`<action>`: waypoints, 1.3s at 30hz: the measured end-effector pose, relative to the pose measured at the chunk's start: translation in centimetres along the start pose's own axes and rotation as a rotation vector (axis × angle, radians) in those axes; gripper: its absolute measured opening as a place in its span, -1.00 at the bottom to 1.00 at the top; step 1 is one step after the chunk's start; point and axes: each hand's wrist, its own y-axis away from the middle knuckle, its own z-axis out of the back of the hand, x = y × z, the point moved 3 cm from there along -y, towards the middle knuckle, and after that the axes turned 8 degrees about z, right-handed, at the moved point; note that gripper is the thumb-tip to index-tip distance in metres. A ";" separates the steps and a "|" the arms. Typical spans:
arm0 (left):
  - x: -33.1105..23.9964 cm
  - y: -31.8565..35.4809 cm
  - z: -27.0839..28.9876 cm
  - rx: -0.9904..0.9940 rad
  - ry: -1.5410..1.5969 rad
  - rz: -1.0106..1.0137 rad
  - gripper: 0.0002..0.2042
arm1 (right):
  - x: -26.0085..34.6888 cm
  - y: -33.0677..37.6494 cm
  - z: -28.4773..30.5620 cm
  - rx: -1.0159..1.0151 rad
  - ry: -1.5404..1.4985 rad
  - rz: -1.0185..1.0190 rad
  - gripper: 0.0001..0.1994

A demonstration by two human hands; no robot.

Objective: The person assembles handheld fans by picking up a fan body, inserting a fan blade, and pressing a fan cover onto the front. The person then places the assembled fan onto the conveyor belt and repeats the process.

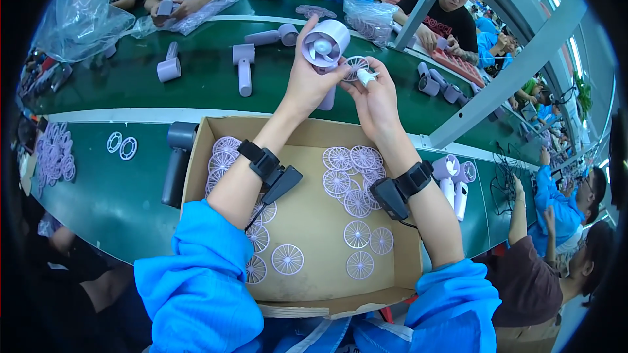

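Note:
My left hand (302,82) is closed around a lilac handheld fan (332,34), its round head tilted toward me and its blades showing inside. Beside it, the fingers of my right hand (378,101) pinch a round spoked fan grille (355,64). A small white finned piece (367,77) also sits at the right fingers; its exact kind is unclear. The two hands are close together above the far edge of a cardboard box (294,132). Loose lilac grilles (288,259) lie in the box below my forearms.
Beyond the box runs a green belt (203,46) with several lilac fan bodies (244,65). A grey metal post (484,85) slants up at the right. A dark fan body (176,163) stands left of the box, finished-looking fans (451,180) right. Co-workers sit opposite.

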 end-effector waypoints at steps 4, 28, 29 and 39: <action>-0.2 0.2 -0.3 0.018 0.013 0.005 -0.10 | 0.2 0.3 -0.1 0.007 0.084 0.028 -0.79; 1.5 -0.2 -0.1 -0.009 -0.164 0.073 -0.20 | 3.0 1.5 -2.3 0.209 1.159 0.888 -0.64; 1.3 -0.1 -0.5 0.038 -0.189 0.101 -0.21 | 3.3 1.7 -2.7 0.185 1.285 1.052 -0.62; 0.7 0.3 -1.2 0.094 -0.387 0.126 -0.25 | 3.8 1.3 -2.3 0.158 1.344 1.124 -0.61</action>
